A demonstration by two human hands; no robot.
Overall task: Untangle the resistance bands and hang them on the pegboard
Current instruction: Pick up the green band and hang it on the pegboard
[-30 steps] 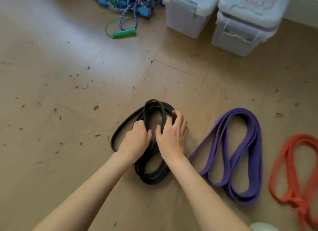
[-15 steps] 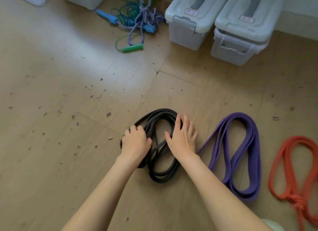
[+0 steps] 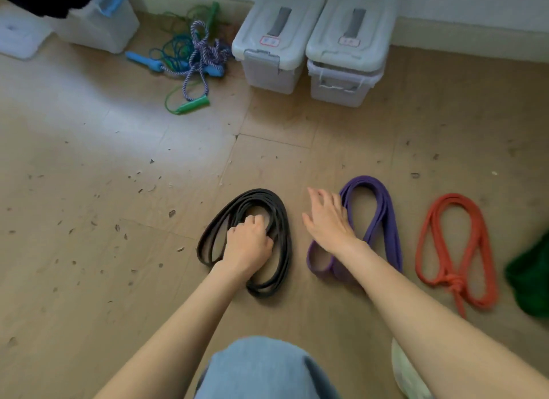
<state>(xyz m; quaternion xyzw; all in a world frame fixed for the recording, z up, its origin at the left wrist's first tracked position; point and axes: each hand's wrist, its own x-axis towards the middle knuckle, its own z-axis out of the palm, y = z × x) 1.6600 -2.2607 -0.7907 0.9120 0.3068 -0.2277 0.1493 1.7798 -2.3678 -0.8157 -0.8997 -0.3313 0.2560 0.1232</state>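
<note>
A black resistance band [image 3: 282, 220] lies coiled on the wooden floor in front of me. My left hand [image 3: 248, 242] rests on its middle with fingers curled around some of its strands. My right hand [image 3: 326, 220] hovers with straight, spread fingers between the black band and a folded purple band [image 3: 386, 220], over the purple band's left edge. Further right lies a red band [image 3: 430, 235] with a knot near its lower end. A green band [image 3: 531, 280] shows partly at the right edge. No pegboard is in view.
Two lidded grey storage boxes [image 3: 279, 42] [image 3: 347, 51] stand against the far wall. Tangled jump ropes [image 3: 196, 60] with blue and green handles lie left of them. A clear bin [image 3: 98, 21] sits at the far left. My knee in jeans [image 3: 261, 369] is at the bottom.
My right hand has lifted off the black band and moved right toward the purple band. My left hand stays on the black band. The camera has tilted up and back.
</note>
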